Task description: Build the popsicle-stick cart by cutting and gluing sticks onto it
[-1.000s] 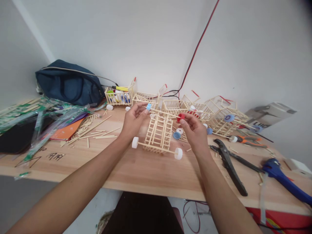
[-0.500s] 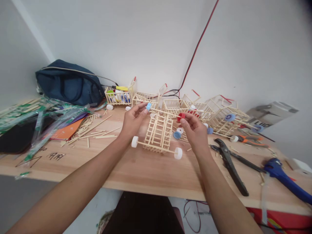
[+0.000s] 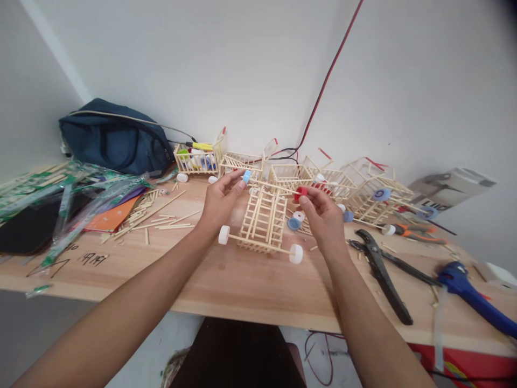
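In the head view, the left hand [image 3: 222, 202] pinches a light-blue bottle cap [image 3: 246, 176] between thumb and fingers, and the right hand [image 3: 326, 221] pinches a red bottle cap [image 3: 301, 193] the same way. The thin wooden axle [image 3: 286, 189] runs crosswise from one set of fingertips to the other. The stick-built cart [image 3: 263, 218] lies between the fingers and extends from them toward the wearer, its long axis roughly square to that axle; neither hand is clearly nearer. Its white wheels [image 3: 296, 254] sit on the wearer's side of both hands' fingertips. Whether the cart touches the wooden tabletop [image 3: 242, 291] below the fingers, I cannot tell.
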`<state>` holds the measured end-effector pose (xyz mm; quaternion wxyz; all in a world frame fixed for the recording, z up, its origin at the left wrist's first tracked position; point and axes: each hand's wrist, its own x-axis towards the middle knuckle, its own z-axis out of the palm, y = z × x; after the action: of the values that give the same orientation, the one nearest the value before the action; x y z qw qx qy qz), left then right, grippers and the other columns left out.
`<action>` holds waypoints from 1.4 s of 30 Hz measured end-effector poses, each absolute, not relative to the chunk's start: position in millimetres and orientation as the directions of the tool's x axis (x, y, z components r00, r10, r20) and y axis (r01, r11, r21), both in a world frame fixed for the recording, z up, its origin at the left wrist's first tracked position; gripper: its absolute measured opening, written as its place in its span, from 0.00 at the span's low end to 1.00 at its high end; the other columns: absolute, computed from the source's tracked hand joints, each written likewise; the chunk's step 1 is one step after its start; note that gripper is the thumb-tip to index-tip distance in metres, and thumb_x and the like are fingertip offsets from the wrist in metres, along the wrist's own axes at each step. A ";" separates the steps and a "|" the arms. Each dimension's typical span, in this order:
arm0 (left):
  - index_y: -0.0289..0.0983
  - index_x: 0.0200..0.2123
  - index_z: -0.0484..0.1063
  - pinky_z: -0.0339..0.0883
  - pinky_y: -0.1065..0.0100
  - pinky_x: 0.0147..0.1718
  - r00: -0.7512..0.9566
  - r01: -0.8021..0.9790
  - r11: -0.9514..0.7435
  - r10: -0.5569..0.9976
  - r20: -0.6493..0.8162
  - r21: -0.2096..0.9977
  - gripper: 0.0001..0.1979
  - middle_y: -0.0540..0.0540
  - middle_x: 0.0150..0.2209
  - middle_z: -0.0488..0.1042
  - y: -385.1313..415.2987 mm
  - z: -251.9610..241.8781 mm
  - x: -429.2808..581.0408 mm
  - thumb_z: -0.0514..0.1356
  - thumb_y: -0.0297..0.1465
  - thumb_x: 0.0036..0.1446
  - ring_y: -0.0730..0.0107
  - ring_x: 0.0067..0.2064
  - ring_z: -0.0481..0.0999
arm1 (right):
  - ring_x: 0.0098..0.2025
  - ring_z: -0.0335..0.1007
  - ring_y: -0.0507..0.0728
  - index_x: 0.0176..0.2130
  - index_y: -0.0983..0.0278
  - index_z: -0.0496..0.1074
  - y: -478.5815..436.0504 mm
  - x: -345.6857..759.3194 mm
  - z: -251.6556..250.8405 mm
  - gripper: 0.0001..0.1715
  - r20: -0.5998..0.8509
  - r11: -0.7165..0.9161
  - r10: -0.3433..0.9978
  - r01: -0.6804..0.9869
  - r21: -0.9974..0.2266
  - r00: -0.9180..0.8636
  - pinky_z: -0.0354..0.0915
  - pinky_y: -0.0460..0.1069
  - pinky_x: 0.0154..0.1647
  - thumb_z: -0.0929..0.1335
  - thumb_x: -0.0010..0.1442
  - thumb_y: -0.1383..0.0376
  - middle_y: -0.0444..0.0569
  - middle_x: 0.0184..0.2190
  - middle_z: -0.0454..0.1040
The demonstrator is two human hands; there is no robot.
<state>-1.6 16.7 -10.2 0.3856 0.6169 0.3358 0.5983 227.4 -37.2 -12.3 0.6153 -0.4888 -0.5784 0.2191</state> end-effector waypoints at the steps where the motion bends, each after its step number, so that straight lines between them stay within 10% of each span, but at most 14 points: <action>1: 0.37 0.51 0.76 0.69 0.56 0.56 0.058 -0.050 -0.475 0.877 0.478 0.878 0.19 0.40 0.52 0.79 16.8 -10.4 -1.7 0.63 0.38 0.59 0.60 0.52 0.78 | 0.40 0.76 0.55 0.45 0.59 0.75 -37.3 227.3 -12.1 0.21 0.498 0.427 0.835 0.294 -0.855 0.235 0.76 0.52 0.38 0.72 0.58 0.49 0.49 0.40 0.79; 42: 0.36 0.50 0.77 0.69 0.56 0.57 0.047 -0.067 -0.471 0.879 0.475 0.879 0.17 0.41 0.53 0.79 16.5 -11.1 -1.7 0.63 0.36 0.59 0.60 0.53 0.78 | 0.39 0.76 0.55 0.45 0.59 0.76 -37.2 226.5 -10.4 0.20 0.503 0.435 0.829 0.285 -0.854 0.244 0.76 0.51 0.38 0.73 0.57 0.51 0.48 0.41 0.80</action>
<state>-1.7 16.5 -11.1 0.3914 0.6087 0.3333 0.6043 226.5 -37.2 -10.4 0.6222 -0.4847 -0.5745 0.2186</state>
